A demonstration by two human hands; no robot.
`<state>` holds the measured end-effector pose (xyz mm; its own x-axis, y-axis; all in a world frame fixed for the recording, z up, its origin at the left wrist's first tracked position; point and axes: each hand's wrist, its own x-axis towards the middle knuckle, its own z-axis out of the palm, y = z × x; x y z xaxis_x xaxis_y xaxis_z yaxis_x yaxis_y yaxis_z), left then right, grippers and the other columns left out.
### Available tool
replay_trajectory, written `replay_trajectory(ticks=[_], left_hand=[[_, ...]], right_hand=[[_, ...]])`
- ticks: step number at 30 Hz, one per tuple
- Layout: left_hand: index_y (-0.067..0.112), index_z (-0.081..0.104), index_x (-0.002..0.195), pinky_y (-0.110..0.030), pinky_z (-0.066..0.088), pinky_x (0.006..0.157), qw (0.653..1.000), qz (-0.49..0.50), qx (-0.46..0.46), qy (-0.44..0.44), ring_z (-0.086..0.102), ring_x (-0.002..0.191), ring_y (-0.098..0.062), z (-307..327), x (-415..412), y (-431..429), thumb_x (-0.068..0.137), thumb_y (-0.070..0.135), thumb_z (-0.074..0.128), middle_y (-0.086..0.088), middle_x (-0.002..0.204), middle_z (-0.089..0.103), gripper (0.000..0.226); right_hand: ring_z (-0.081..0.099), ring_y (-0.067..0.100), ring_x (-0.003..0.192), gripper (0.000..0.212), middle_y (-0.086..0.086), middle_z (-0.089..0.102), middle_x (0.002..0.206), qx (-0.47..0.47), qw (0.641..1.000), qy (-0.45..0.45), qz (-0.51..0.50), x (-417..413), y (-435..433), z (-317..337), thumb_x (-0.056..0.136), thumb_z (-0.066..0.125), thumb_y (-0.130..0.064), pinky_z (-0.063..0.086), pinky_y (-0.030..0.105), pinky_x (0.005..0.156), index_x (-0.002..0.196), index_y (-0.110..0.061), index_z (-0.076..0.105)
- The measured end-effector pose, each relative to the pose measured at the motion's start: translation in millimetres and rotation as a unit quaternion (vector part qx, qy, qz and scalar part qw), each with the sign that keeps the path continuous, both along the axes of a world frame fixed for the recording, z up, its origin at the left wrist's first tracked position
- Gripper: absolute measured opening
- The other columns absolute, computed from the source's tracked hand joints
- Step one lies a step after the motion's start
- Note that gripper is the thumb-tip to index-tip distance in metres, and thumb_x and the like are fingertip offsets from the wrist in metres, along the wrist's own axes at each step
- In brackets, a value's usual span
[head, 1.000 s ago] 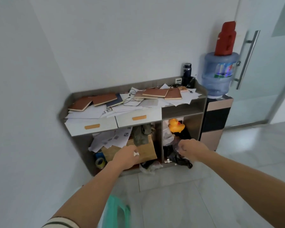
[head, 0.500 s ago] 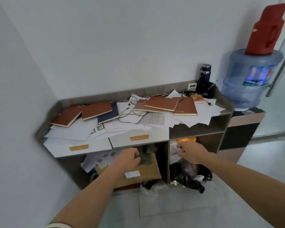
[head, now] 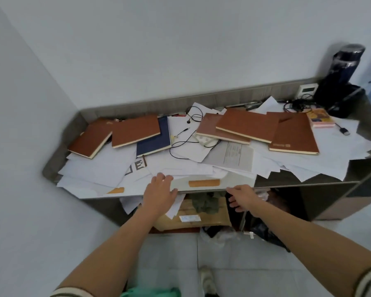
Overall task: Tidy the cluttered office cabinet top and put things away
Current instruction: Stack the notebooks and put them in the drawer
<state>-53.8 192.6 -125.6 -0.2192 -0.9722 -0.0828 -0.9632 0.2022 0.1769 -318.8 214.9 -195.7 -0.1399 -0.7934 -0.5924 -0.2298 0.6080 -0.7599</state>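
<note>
The grey cabinet top (head: 361, 116) is strewn with loose white papers (head: 99, 170). On them lie several brown notebooks (head: 247, 125), a blue notebook (head: 154, 140) and a black earphone cable (head: 189, 136). My left hand (head: 159, 192) is open, its fingers reaching the papers at the front edge above the white drawer front (head: 204, 183). My right hand (head: 241, 197) hovers open just below that drawer's lower right corner, holding nothing.
A dark flask (head: 344, 67) on a black stand, a tangle of cables (head: 297, 105), a small white device (head: 307, 89) and a yellow-pink pad (head: 320, 117) crowd the right end. Below, open shelves hold a cardboard box (head: 199, 217), cloth and black bags (head: 266, 230). Walls close the left and back.
The view has moved closer and higher over the cabinet. Both hands have risen from the lower shelves to the drawer front, the left onto the papers at the front edge.
</note>
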Motion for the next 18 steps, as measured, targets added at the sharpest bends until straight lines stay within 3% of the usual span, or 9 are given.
replay_trajectory(ticks=[2,5,9,11,15,18], left_hand=[[0.019,0.035,0.144,-0.036,0.034,0.106,0.999,-0.018,-0.013,-0.047,0.035,0.133,-0.024,-9,8,-26,0.099,0.043,0.043,-0.007,0.148,0.034,0.052],[0.020,0.020,0.151,-0.041,0.021,0.116,0.995,-0.045,0.006,-0.092,0.018,0.145,-0.028,-26,21,-59,0.100,0.050,0.036,-0.009,0.158,0.020,0.062],[0.016,0.031,0.144,-0.040,0.031,0.109,0.989,-0.079,-0.010,-0.125,0.035,0.132,-0.027,-52,36,-80,0.098,0.054,0.027,-0.008,0.145,0.036,0.060],[0.013,0.043,0.136,-0.041,0.041,0.101,0.987,-0.090,-0.034,-0.127,0.045,0.120,-0.028,-58,40,-83,0.096,0.057,0.024,-0.009,0.134,0.047,0.063],[0.011,0.056,0.122,-0.041,0.048,0.085,0.984,-0.104,-0.088,-0.115,0.054,0.102,-0.027,-63,42,-86,0.095,0.056,0.026,-0.009,0.116,0.057,0.061],[0.012,0.056,0.123,-0.040,0.048,0.085,0.984,-0.106,-0.089,-0.110,0.053,0.101,-0.026,-61,43,-89,0.095,0.055,0.024,-0.008,0.115,0.057,0.060]], right_hand=[[0.063,0.028,0.080,0.033,0.015,0.063,0.090,0.027,0.989,-0.090,-0.114,12,-22,-16,0.099,0.054,-0.034,0.057,0.043,0.075,0.112,-0.005,0.059],[0.065,0.028,0.082,0.030,0.014,0.065,0.096,0.047,0.928,-0.222,-0.295,31,-53,-33,0.100,0.053,-0.029,0.054,0.035,0.060,0.116,-0.005,0.056],[0.064,0.029,0.084,0.022,0.014,0.064,0.099,0.052,0.832,-0.351,-0.427,56,-73,-51,0.099,0.052,-0.017,0.057,0.038,0.061,0.117,-0.008,0.059],[0.062,0.028,0.083,0.019,0.014,0.063,0.097,0.046,0.803,-0.382,-0.454,63,-76,-52,0.098,0.053,-0.016,0.059,0.036,0.056,0.113,-0.008,0.060],[0.062,0.026,0.078,0.014,0.014,0.063,0.091,0.054,0.799,-0.383,-0.461,64,-79,-60,0.099,0.050,-0.015,0.058,0.031,0.050,0.106,-0.008,0.060],[0.064,0.025,0.074,0.017,0.013,0.064,0.091,0.057,0.826,-0.350,-0.438,65,-76,-67,0.101,0.046,-0.019,0.054,0.027,0.046,0.106,-0.008,0.059]])
